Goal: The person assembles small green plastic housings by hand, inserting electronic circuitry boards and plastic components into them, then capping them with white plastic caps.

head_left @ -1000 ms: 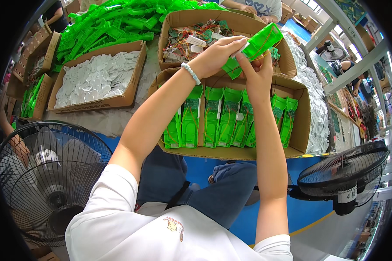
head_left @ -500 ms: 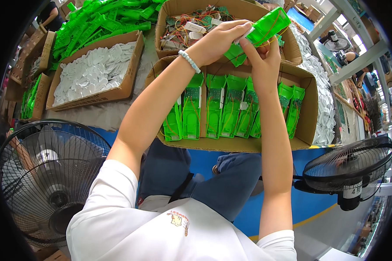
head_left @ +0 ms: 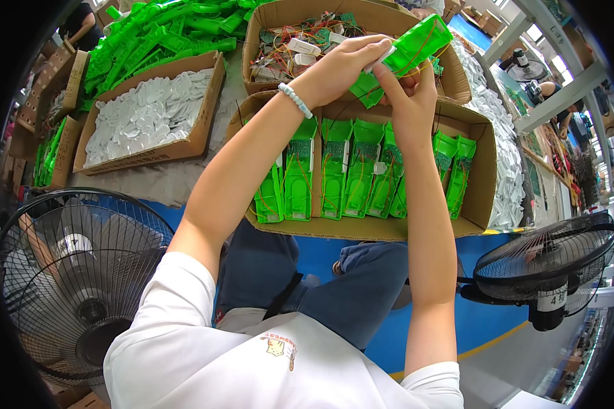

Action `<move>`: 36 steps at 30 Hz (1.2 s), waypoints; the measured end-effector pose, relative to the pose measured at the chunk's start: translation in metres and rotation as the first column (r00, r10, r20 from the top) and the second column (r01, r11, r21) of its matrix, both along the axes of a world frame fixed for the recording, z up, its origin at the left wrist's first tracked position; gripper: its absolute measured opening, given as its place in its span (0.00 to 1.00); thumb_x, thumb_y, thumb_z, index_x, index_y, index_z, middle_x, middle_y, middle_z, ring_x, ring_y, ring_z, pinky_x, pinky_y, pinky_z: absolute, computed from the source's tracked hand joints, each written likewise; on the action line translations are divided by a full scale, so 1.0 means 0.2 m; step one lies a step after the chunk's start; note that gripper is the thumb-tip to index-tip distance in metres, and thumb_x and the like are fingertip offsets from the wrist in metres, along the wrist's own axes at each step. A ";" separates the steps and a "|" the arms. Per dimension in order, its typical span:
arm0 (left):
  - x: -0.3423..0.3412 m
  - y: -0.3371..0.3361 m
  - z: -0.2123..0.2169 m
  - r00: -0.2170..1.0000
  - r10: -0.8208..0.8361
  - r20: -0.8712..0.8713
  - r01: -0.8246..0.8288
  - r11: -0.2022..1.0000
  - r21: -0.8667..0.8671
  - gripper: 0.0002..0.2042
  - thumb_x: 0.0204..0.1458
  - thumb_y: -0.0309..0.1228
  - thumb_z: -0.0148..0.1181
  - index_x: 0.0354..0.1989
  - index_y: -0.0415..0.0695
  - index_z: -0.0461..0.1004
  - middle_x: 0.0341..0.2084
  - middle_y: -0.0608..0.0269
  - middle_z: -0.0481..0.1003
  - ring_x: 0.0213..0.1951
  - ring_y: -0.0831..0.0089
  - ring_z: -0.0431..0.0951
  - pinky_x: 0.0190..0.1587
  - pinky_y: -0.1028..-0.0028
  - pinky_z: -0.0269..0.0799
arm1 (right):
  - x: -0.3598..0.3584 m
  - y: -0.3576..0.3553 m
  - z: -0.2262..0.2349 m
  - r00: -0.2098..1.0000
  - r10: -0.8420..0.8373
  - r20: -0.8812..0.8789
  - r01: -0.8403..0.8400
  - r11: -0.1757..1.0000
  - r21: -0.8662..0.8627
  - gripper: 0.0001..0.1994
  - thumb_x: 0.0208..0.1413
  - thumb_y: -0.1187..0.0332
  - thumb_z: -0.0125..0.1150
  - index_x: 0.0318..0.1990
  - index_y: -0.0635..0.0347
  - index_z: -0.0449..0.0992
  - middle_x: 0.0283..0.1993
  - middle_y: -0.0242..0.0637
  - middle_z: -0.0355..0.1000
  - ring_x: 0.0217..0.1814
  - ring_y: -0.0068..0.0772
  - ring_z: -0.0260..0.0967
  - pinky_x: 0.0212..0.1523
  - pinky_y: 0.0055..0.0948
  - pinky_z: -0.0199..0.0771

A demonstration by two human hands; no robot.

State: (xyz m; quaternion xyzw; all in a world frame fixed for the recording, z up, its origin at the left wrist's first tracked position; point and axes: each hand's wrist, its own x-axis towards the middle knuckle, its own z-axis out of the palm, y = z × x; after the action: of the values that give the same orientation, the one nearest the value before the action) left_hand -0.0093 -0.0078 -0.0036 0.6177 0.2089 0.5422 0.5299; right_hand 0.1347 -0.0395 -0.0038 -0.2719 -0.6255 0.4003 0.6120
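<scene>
Green case [head_left: 421, 42] held tilted above the far edge of the near carton [head_left: 476, 177], a thin wire trailing along it. Right hand [head_left: 411, 99] grasps it, fingers curled under, thumb up top, probably to steady it. Left hand [head_left: 344, 67] pinches a small white piece [head_left: 381, 60] against the case; fingertips overlap there, so its exact seating is unclear. Below, wired green cases [head_left: 333, 184] lean side by side in the carton, likely to save room. Beyond, box of boards and wires [head_left: 300, 51], apparently within easy reach. Leftward, box of white parts [head_left: 147, 112]; behind it, loose green shells [head_left: 174, 41].
</scene>
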 end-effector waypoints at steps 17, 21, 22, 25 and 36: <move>0.00 0.02 -0.01 1.000 0.020 -0.018 -0.019 1.000 0.021 0.18 0.64 0.38 0.48 0.55 0.39 0.70 0.45 0.64 0.75 0.45 0.80 0.74 0.46 0.78 0.72 | 0.00 0.01 0.00 1.000 0.020 -0.023 -0.020 1.000 -0.014 0.22 0.52 0.73 0.68 0.51 0.63 0.63 0.43 0.36 0.72 0.42 0.21 0.72 0.38 0.20 0.74; 0.01 0.02 -0.01 0.999 0.030 -0.024 -0.030 0.999 0.020 0.18 0.64 0.38 0.47 0.55 0.38 0.70 0.45 0.64 0.75 0.46 0.80 0.73 0.47 0.78 0.70 | 0.00 0.00 0.00 1.000 0.015 -0.020 -0.015 1.000 -0.021 0.22 0.52 0.73 0.68 0.51 0.63 0.63 0.43 0.36 0.72 0.42 0.21 0.72 0.37 0.20 0.74; 0.01 0.02 -0.01 0.999 0.037 -0.031 -0.036 0.999 0.016 0.18 0.64 0.38 0.47 0.55 0.38 0.70 0.45 0.64 0.75 0.46 0.80 0.73 0.48 0.78 0.70 | 0.00 0.00 0.00 1.000 0.018 -0.021 -0.018 1.000 -0.025 0.22 0.52 0.73 0.68 0.51 0.63 0.63 0.43 0.36 0.72 0.43 0.22 0.72 0.37 0.20 0.74; 0.01 0.02 -0.01 1.000 0.006 -0.025 -0.006 1.000 0.023 0.19 0.64 0.38 0.47 0.55 0.38 0.70 0.46 0.64 0.75 0.47 0.80 0.72 0.50 0.79 0.68 | 0.00 -0.01 0.01 1.000 -0.003 0.013 0.004 1.000 -0.021 0.22 0.52 0.73 0.68 0.51 0.63 0.63 0.43 0.36 0.72 0.43 0.22 0.72 0.37 0.20 0.74; 0.01 -0.08 0.07 0.988 0.065 -0.143 -0.045 0.989 0.140 0.20 0.64 0.39 0.47 0.55 0.35 0.70 0.47 0.64 0.75 0.49 0.80 0.71 0.53 0.79 0.65 | 0.01 -0.08 0.03 0.999 -0.004 -0.045 0.006 0.999 0.031 0.24 0.51 0.74 0.68 0.52 0.64 0.62 0.45 0.37 0.72 0.45 0.24 0.73 0.41 0.22 0.76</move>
State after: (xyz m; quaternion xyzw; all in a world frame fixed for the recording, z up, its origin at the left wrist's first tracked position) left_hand -0.0076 -0.0246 0.0107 0.6846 0.2271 0.5226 0.4545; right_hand 0.1363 -0.0565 0.0027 -0.2548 -0.6170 0.3949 0.6313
